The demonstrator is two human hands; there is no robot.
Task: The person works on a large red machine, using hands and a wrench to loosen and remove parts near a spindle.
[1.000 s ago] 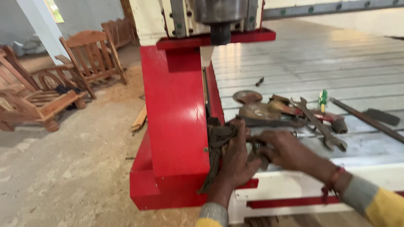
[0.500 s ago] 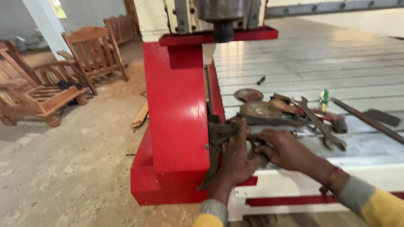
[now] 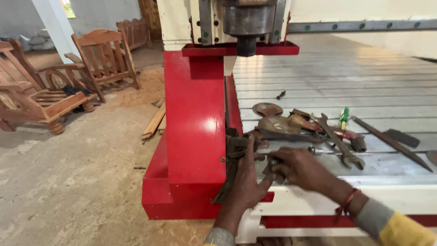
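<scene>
A small dark metal part (image 3: 271, 165) is being pinched at the near edge of the slotted machine bed (image 3: 364, 82), clenched between the fingertips of the right hand (image 3: 302, 168). Compared with half a second ago, the hands are being kept in nearly the same place, so the handling is judged to be ongoing rather than finished. Just left of that grip, a dark oily rag (image 3: 234, 157) is being pressed against the red gantry column (image 3: 195, 118) by the left hand (image 3: 248, 182), fingers extended, not closed. Beyond the grip, a spanner (image 3: 337, 141), a rusty disc (image 3: 267, 109) and a green-handled screwdriver (image 3: 344, 116) are lying.
</scene>
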